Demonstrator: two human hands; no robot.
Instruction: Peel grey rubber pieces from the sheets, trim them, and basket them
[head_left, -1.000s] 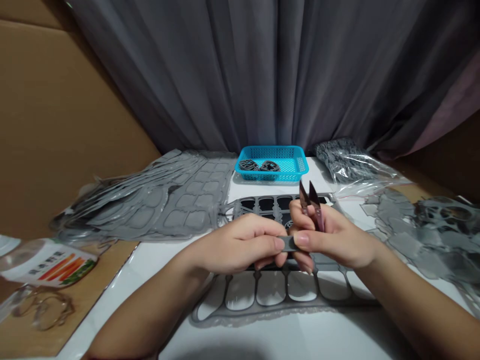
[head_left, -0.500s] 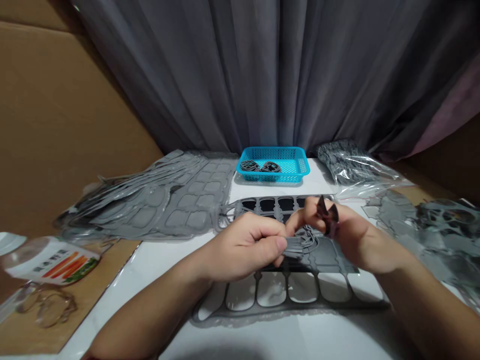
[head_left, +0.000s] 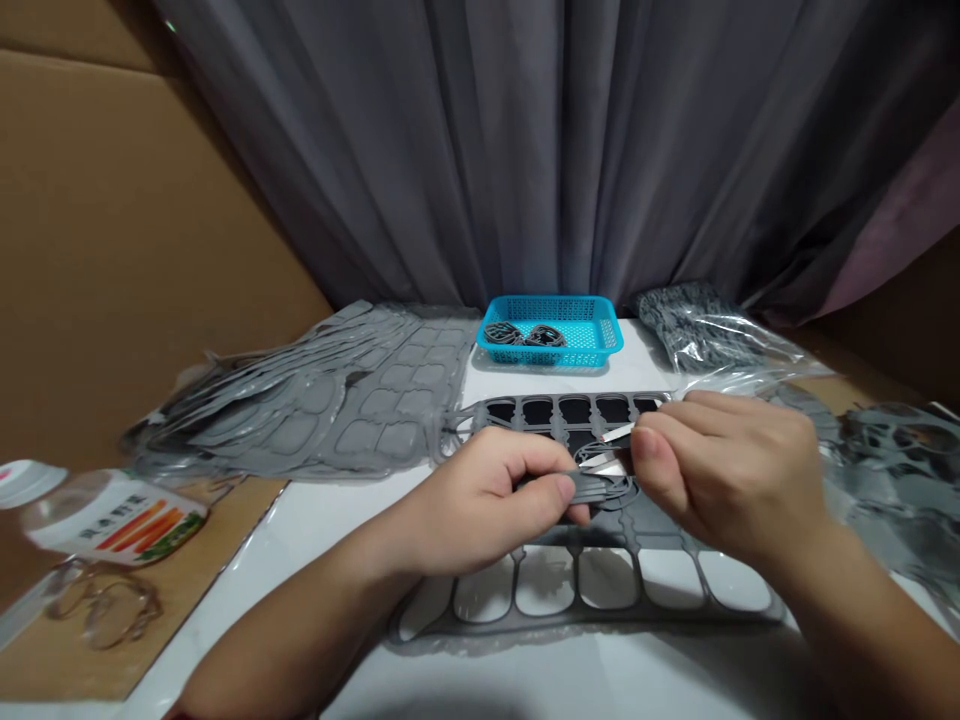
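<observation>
Head view: the left hand [head_left: 480, 505] pinches a gray plastic strip [head_left: 581, 487] narrowly between thumb and fingers, above a gray molded sheet [head_left: 577, 628]; just right of the pinch, thread snips [head_left: 616, 433] poke from the closed right hand [head_left: 724, 465]. A slipping strip could bring the blades onto the left thumb.

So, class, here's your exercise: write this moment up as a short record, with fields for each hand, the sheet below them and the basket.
Left hand: pinches a narrow grey plastic strip between thumb and fingers
Right hand: holds small silver-bladed snips, blades beside the strip
Below hands: grey plastic sheet with rounded openings
Beyond sheet: bright blue plastic mesh basket
Basket contents: dark grey looped strips
</observation>
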